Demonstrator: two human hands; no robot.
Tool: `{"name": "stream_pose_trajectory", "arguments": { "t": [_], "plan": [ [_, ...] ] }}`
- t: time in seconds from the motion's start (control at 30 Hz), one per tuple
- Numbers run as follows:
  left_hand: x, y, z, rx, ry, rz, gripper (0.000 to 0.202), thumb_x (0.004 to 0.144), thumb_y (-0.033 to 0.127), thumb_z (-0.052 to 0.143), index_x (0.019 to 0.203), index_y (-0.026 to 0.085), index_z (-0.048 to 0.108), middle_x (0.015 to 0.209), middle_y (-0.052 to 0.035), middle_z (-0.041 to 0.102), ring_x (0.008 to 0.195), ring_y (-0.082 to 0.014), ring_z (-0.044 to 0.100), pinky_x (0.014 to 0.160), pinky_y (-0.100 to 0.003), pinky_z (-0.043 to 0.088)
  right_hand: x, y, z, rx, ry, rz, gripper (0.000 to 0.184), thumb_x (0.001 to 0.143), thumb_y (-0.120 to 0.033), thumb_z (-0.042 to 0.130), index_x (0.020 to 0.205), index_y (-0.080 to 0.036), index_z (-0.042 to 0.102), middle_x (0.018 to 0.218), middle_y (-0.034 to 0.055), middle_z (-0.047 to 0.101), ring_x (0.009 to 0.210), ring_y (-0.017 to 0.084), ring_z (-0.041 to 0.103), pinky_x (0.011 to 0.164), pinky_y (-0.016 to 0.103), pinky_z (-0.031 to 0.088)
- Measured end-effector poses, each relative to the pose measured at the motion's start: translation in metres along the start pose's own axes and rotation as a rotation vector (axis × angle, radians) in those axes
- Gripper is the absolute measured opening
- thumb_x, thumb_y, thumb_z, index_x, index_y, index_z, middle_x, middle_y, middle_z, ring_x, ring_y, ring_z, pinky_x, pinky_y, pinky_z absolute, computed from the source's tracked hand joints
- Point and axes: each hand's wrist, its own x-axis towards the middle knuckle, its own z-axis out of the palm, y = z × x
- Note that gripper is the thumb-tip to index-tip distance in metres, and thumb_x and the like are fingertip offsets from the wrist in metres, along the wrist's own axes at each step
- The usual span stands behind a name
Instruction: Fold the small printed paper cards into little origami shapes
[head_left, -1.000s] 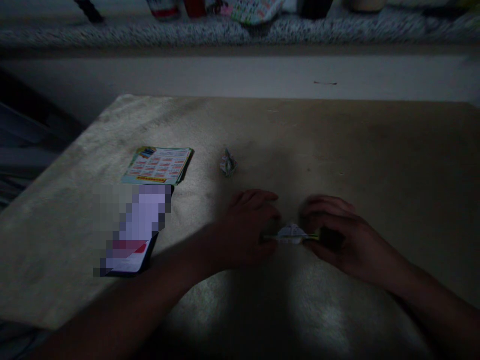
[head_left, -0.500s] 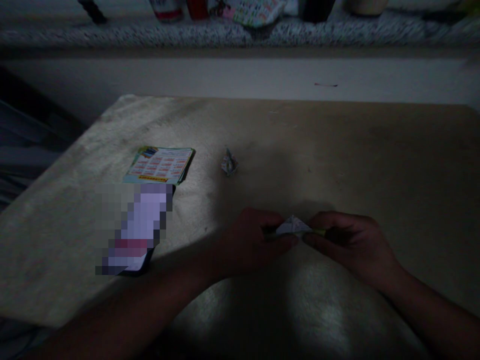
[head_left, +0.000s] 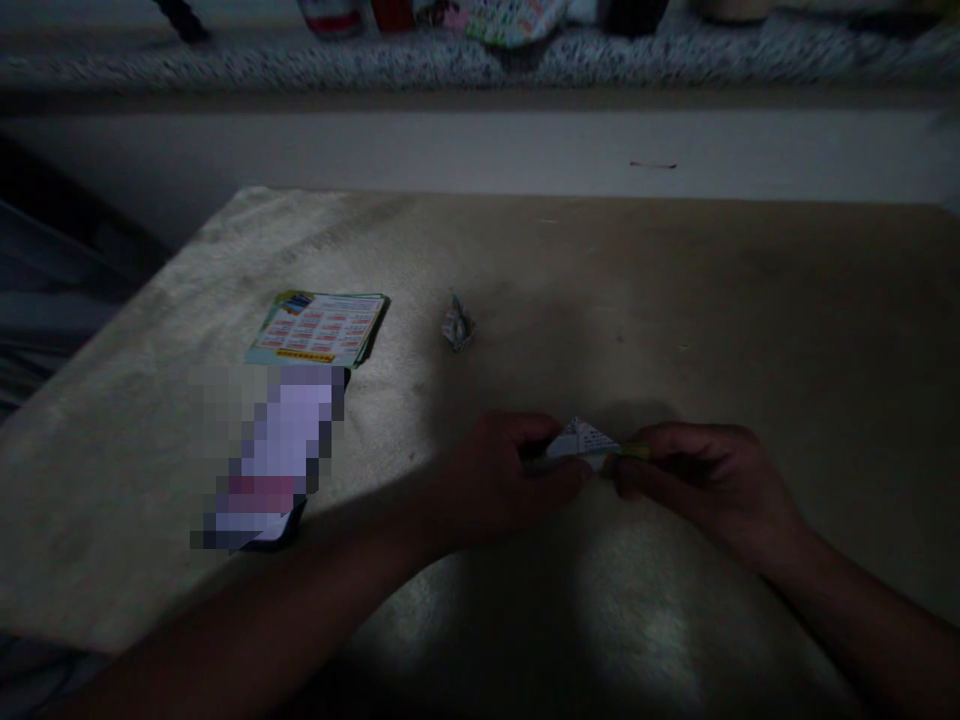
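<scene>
Between my hands, just above the table, is a small piece of folded paper (head_left: 579, 438) with a pointed top, printed text and a yellow-green edge at its right. My left hand (head_left: 517, 470) pinches its left side, thumb in front and fingers behind. On the right end, my right hand (head_left: 701, 465) is closed, its thumb and index finger gripping the yellow-green strip. Some of the paper is hidden behind my thumbs. Farther back stands a small folded paper figure (head_left: 457, 324), apart from both hands.
A stack of printed calendar cards (head_left: 322, 328) lies at the left of the table (head_left: 525, 260). Nearer me is a phone (head_left: 285, 450) with a blurred-out screen. Behind the table, a speckled stone ledge (head_left: 420, 65) carries several containers and a colourful packet (head_left: 517, 20).
The folded paper has tilted and shifted slightly left, showing more of its printed face. My right thumb has moved a little right, uncovering more of the yellow-green edge.
</scene>
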Motion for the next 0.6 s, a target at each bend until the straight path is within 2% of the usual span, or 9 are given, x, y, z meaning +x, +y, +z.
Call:
{"name": "stream_pose_trajectory", "arguments": {
  "t": [0.17, 0.4, 0.6],
  "plan": [
    [0.001, 0.001, -0.001, -0.015, -0.079, -0.053, 0.032, 0.082, 0.043, 0.070, 0.089, 0.012, 0.076, 0.066, 0.0020, 0.058, 0.059, -0.0087, 0.046, 0.052, -0.019, 0.035, -0.003, -0.004, -0.001, -0.089, -0.058, -0.049, 0.031, 0.086, -0.038, 0.070, 0.063, -0.017, 0.069, 0.057, 0.0032, 0.065, 0.049, 0.011, 0.054, 0.044, 0.022, 0.039],
    [0.005, 0.002, -0.009, -0.119, -0.220, -0.062, 0.030, 0.081, 0.040, 0.073, 0.089, 0.010, 0.077, 0.063, 0.0023, 0.056, 0.057, -0.0074, 0.043, 0.051, -0.018, 0.032, -0.005, -0.008, -0.002, -0.056, -0.158, -0.069, 0.031, 0.088, -0.034, 0.068, 0.062, -0.017, 0.066, 0.055, 0.0006, 0.060, 0.049, 0.009, 0.050, 0.045, 0.023, 0.036],
    [0.003, 0.003, -0.010, 0.002, -0.186, -0.041, 0.034, 0.081, 0.045, 0.072, 0.082, 0.011, 0.076, 0.057, 0.0041, 0.049, 0.054, -0.0064, 0.039, 0.048, -0.018, 0.029, -0.005, -0.004, 0.001, -0.035, -0.172, -0.047, 0.030, 0.089, -0.033, 0.067, 0.064, -0.017, 0.066, 0.054, -0.0018, 0.054, 0.049, 0.008, 0.044, 0.044, 0.022, 0.034]
  ]
}}
